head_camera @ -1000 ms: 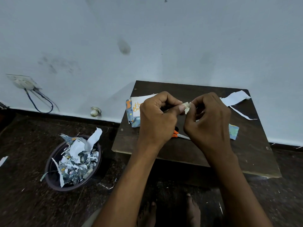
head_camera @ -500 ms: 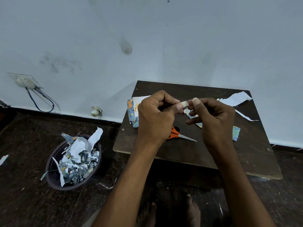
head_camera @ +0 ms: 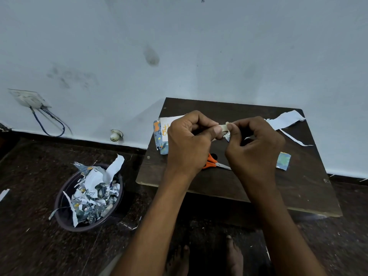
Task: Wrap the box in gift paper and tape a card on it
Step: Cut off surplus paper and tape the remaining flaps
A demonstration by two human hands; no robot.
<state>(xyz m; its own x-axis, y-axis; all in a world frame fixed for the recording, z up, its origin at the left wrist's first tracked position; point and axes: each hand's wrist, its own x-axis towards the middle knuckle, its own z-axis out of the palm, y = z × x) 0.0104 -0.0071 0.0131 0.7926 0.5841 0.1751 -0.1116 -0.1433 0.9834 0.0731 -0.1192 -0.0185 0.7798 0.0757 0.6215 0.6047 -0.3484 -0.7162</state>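
At the far left, a white wall socket (head_camera: 29, 99) sat low on the pale wall, with a dark cable (head_camera: 49, 124) looping down from it toward the skirting. Below it lay dark speckled floor (head_camera: 29, 246), with a small white scrap (head_camera: 4, 194) at the left edge of the view. Further right, a round dark bin (head_camera: 65, 216) stood on the floor, heaped with torn gift-paper scraps (head_camera: 93, 194); bare floor lay between it and a low dark wooden board (head_camera: 298, 186) set against the wall. Near the board's back left corner, the wrapped box (head_camera: 160, 138), in blue patterned paper, lay with a white card (head_camera: 167, 124) with orange lettering on top, both partly hidden by the left hand (head_camera: 189, 144). That hand was curled, its thumb and fingers pinching a small pale strip of tape (head_camera: 224, 127) held above the middle of the board. The right hand (head_camera: 256, 148) met it there, fingers curled, pinching the same strip together with a tiny patterned paper sliver (head_camera: 227, 136). Under the hands, orange-handled scissors (head_camera: 213, 163) lay flat on the board. To the right, a small blue-green paper offcut (head_camera: 283, 161) lay on the board, and white paper strips (head_camera: 286, 121) reached toward its back right corner. The board's front edge and right side showed bare wood. Two bare feet (head_camera: 207, 257) rested on the floor at the bottom.
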